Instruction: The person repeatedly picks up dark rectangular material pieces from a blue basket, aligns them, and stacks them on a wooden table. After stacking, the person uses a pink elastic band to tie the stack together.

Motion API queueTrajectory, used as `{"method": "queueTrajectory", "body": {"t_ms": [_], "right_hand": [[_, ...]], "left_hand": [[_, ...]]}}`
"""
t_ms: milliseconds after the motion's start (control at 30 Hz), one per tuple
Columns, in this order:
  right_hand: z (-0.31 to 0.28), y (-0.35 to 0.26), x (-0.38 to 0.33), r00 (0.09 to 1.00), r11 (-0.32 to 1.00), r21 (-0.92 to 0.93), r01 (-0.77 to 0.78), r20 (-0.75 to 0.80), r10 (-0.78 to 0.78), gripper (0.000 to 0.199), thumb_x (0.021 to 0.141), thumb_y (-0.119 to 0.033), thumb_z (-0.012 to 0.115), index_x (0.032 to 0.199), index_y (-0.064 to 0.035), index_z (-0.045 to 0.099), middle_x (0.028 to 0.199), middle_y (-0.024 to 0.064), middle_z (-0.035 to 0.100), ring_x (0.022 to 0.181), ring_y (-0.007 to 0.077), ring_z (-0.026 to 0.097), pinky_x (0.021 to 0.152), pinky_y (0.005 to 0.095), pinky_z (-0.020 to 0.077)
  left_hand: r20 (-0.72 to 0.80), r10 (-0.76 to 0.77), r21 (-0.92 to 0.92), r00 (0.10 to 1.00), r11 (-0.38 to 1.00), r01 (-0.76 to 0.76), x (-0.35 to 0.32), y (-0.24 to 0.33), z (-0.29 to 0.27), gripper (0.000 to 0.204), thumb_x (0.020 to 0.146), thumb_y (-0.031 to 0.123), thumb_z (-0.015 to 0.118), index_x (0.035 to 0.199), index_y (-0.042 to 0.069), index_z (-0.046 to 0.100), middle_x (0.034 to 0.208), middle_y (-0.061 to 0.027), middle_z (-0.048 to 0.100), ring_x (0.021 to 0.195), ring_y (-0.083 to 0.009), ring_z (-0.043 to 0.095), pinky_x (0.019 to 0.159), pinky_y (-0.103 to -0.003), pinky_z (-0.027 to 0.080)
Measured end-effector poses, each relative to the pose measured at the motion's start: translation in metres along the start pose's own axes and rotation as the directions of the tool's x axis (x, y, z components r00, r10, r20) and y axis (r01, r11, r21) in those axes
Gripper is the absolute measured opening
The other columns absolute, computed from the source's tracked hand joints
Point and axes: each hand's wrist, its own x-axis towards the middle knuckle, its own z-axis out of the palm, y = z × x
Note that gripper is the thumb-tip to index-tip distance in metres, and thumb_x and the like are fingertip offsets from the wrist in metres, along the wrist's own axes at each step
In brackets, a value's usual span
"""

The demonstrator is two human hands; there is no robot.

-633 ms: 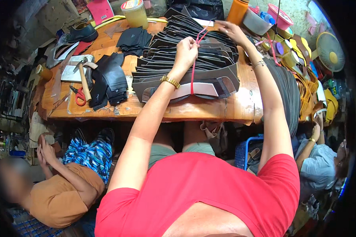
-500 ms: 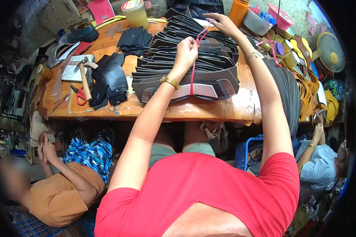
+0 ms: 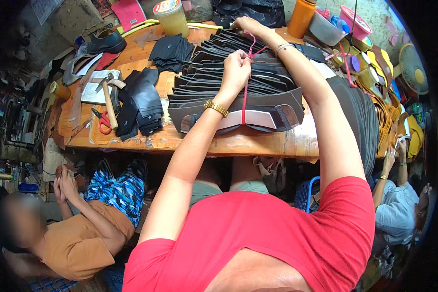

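Observation:
A long bundle of dark, flat shoe-upper pieces stands on edge across the wooden table, with a pale strip on its near end. A red-pink string runs round that near end and up over the top. Closed fingers of my left hand pinch this string above the middle of the bundle; a loop of it rises beside them. My right hand reaches to the bundle's far end and touches it there. Its fingers are bent and their tips do not show clearly.
Left on the table lie a hammer, red-handled scissors and black pieces. A tub and an orange bottle stand behind. More dark strips hang at the right. Two people sit below, left and right.
My right hand has moved left and down from the string's upper end to the bundle's far end. My left hand keeps its pinch on the string. The whole view has shifted slightly.

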Motion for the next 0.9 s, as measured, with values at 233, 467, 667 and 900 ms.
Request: {"method": "queueTrajectory", "body": {"t_ms": [233,467,667,900], "right_hand": [[0.002,0.008,-0.030,0.999,0.985,0.174,0.016,-0.039,-0.009,0.034,0.077,-0.005,0.064,0.110,0.0013,0.068,0.098,0.0203,0.071,0.089,0.0292,0.070,0.081,0.0361,0.0535],[0.006,0.041,-0.051,1.000,0.889,0.458,0.011,0.008,-0.017,0.044,0.090,-0.012,0.063,0.132,-0.0023,0.055,0.123,0.0099,0.065,0.108,0.0162,0.061,0.091,0.0310,0.0495],[-0.051,0.042,-0.146,0.960,0.916,0.401,0.022,-0.263,0.092,0.049,0.090,-0.022,0.068,0.133,-0.0028,0.055,0.121,0.0083,0.064,0.107,0.0132,0.058,0.097,0.0288,0.0452],[-0.029,0.038,-0.180,0.940,0.903,0.325,-0.281,-0.095,0.326,0.034,0.095,-0.029,0.060,0.108,0.0022,0.067,0.093,0.0154,0.070,0.084,0.0220,0.065,0.079,0.0348,0.0494]], "left_hand": [[-0.006,-0.002,-0.042,1.000,0.999,0.002,-0.003,0.002,-0.001,0.015,0.093,0.002,0.051,0.082,-0.004,0.059,0.054,-0.0016,0.055,0.043,-0.0065,0.048,0.042,-0.023,0.034],[0.035,-0.003,-0.068,0.999,0.998,0.006,0.002,-0.002,0.003,0.014,0.094,0.003,0.051,0.084,-0.004,0.059,0.054,-0.0013,0.054,0.045,-0.0059,0.048,0.042,-0.022,0.033],[0.036,0.017,-0.054,0.999,0.998,-0.015,-0.002,0.004,-0.002,0.015,0.093,0.006,0.052,0.085,-0.003,0.060,0.055,-0.0013,0.055,0.045,-0.0054,0.047,0.042,-0.022,0.032],[0.015,-0.013,-0.085,1.000,0.996,0.014,-0.003,0.008,-0.004,0.016,0.094,0.005,0.051,0.083,-0.003,0.060,0.055,-0.0009,0.055,0.044,-0.0057,0.048,0.042,-0.022,0.034]]}}
